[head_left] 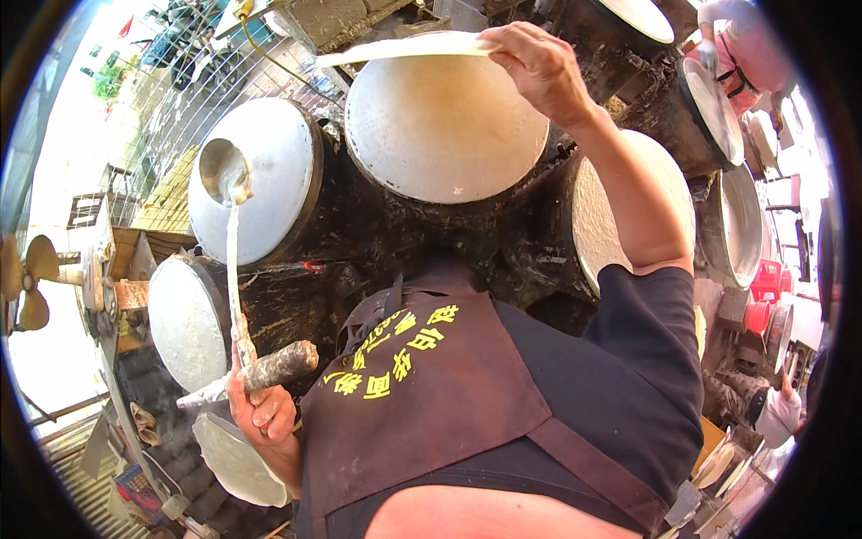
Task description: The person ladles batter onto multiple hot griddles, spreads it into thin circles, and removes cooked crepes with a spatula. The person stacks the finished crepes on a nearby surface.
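Observation:
My right hand point(543, 70) is closed on the edge of a thin, pale round wrapper sheet point(404, 47), seen almost edge-on along the far rim of the middle round griddle point(444, 130). My left hand point(263, 413) is wrapped round a batter-coated ladle point(233, 269) and also grips a scraper with a thick, crusted handle point(285, 364) and a flat metal end. The ladle's bowl point(223, 171) hangs over the left griddle point(278, 193). Whether the bowl holds batter is unclear. Below my left hand lies a pale round sheet point(238, 460), partly hidden by my forearm.
Another griddle point(189, 328) sits at the left, and a pale-coated griddle point(615, 211) lies under my right arm. More drums with round tops stand at the right. A propeller-like fan point(38, 280) is at far left. A person in pink point(754, 58) works at upper right.

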Available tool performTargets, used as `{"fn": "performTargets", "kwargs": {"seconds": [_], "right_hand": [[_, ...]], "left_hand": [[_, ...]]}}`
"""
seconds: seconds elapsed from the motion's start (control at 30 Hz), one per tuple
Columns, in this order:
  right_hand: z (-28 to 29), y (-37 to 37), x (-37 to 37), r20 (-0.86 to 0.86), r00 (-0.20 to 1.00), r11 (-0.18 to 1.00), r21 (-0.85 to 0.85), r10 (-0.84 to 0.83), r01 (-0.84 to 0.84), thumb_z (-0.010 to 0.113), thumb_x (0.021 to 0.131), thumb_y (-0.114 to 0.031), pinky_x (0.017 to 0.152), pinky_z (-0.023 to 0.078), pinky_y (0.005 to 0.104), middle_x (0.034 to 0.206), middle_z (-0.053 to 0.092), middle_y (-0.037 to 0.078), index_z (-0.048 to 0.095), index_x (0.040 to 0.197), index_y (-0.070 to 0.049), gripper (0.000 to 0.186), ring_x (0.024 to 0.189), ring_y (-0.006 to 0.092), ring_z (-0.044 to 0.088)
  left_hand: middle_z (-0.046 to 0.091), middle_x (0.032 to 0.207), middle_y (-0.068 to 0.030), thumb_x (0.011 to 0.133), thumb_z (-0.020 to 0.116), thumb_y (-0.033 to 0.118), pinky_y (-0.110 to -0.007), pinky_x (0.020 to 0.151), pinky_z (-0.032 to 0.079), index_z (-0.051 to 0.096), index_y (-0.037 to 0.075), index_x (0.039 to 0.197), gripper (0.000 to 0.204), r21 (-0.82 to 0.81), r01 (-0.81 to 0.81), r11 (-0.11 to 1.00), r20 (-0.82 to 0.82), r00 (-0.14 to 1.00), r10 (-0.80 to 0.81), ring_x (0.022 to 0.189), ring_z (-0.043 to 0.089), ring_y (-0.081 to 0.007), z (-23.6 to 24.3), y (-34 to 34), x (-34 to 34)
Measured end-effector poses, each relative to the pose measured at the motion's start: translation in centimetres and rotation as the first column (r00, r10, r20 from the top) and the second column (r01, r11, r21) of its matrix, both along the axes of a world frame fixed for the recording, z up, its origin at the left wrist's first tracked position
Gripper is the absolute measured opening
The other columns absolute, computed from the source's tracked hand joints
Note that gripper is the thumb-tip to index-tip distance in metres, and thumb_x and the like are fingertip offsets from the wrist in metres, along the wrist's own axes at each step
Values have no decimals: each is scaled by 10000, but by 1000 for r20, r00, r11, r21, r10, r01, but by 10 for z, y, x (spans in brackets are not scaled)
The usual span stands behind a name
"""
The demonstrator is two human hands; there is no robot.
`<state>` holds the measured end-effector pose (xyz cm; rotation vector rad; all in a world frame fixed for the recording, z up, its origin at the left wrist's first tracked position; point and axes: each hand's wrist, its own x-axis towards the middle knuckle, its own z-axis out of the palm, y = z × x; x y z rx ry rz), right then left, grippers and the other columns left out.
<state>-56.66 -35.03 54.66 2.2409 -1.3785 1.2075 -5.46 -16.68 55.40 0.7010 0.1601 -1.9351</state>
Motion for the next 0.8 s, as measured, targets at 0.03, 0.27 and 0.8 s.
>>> {"fn": "performTargets", "kwargs": {"seconds": [0.03,0.27,0.8], "right_hand": [[11,6,4,-43,999,1000,7,-26,27,661,828,-70,725,553,333,876,678,110,651,950,-34,128,820,232,658],[-37,73,60,20,999,965,262,32,-36,541,782,74,700,552,334,855,636,95,631,1020,-51,283,840,242,629],[-77,316,141,296,838,835,465,-459,293,547,776,-6,753,501,410,873,653,122,661,917,-88,199,865,324,633]], "left_hand": [[463,493,-62,977,372,503,-252,216,262,456,51,720,527,-1,-2,1000,4,1000,2,242,305,-136,0,4,1],[433,675,-62,1014,370,343,-213,233,361,352,-8,1366,498,-346,139,928,-88,980,-180,385,407,-88,2,23,-2],[399,660,-35,1021,384,312,-188,224,334,438,-71,1167,414,-313,324,893,-26,937,-349,355,328,-36,4,95,53]]}}
